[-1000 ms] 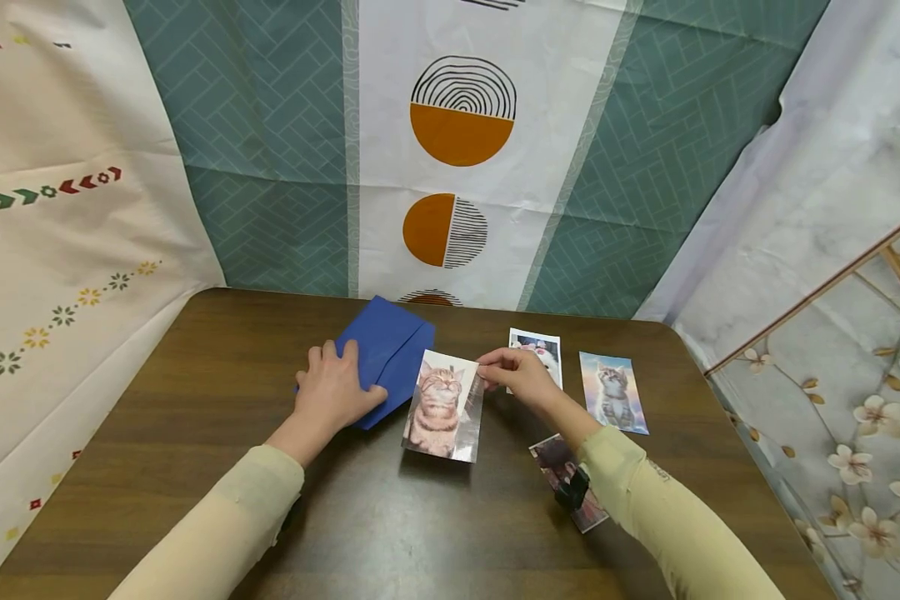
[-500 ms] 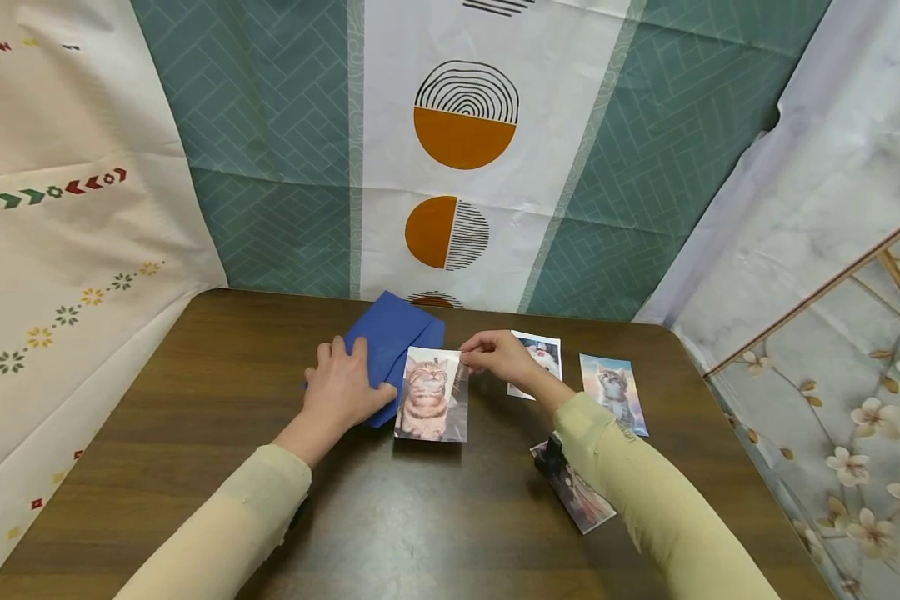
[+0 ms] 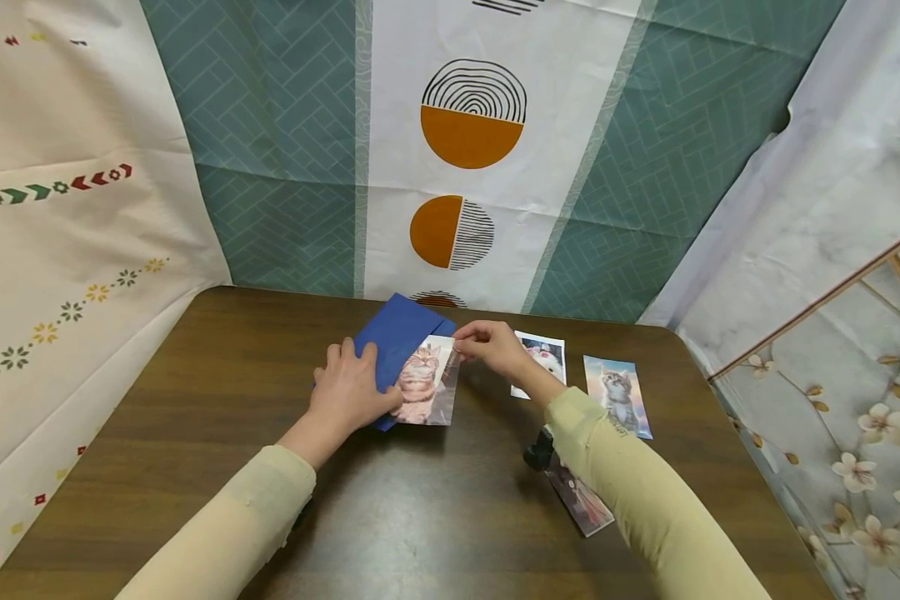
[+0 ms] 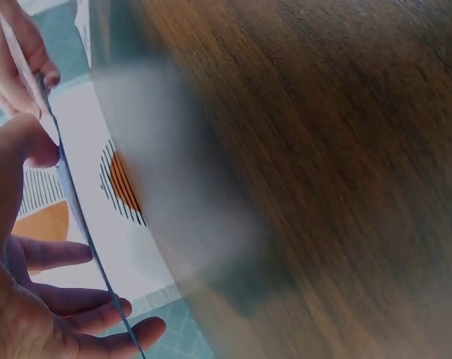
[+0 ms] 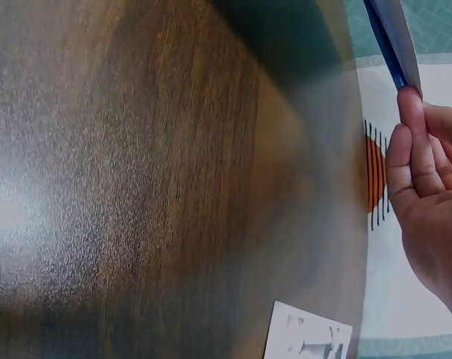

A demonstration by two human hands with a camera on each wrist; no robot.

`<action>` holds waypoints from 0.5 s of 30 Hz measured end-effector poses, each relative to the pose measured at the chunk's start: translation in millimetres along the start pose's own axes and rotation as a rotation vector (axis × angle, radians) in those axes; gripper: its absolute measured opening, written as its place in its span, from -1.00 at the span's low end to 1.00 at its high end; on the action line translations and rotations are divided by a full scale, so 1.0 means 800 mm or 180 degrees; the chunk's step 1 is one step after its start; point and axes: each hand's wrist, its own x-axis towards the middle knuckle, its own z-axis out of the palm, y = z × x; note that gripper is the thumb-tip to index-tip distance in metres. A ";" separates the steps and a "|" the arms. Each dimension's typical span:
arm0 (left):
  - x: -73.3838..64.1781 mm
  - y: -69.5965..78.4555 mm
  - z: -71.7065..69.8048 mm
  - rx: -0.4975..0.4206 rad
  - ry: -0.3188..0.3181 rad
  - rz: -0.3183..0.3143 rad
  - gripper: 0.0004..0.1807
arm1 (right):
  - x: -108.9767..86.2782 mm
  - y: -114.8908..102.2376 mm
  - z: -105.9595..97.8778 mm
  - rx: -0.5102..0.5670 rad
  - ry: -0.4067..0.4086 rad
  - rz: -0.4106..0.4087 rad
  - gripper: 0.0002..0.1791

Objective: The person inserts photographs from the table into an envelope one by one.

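Observation:
My left hand (image 3: pixel 354 387) holds a blue envelope (image 3: pixel 396 329) at its left and lower side, thumb along its front. The left wrist view shows the envelope (image 4: pixel 78 206) edge-on, fingers at its edge. My right hand (image 3: pixel 498 350) pinches the upper right corner of a glossy cat photo (image 3: pixel 438 396). The photo's left part passes behind the slanted edge of the envelope and is hidden there. In the right wrist view, my right hand (image 5: pixel 431 172) has fingertips at the ends of the photo (image 5: pixel 401 34) and the blue paper.
Three other photos lie to the right: a white cat (image 3: pixel 553 343), a grey kitten (image 3: pixel 617 396) and a darker one (image 3: pixel 581 500), partly under the right sleeve. All rest on a brown wooden table (image 3: pixel 390 525). Patterned cloths hang behind and at both sides.
The right hand has brought the cat photo left and up to the envelope; its left part has gone behind the slanted edge. The left hand and envelope have shifted slightly right.

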 end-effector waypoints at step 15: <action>0.005 0.000 -0.001 0.0012 -0.0273 -0.0008 -0.10 | -0.006 -0.012 0.002 0.0020 0.0031 -0.0110 -0.83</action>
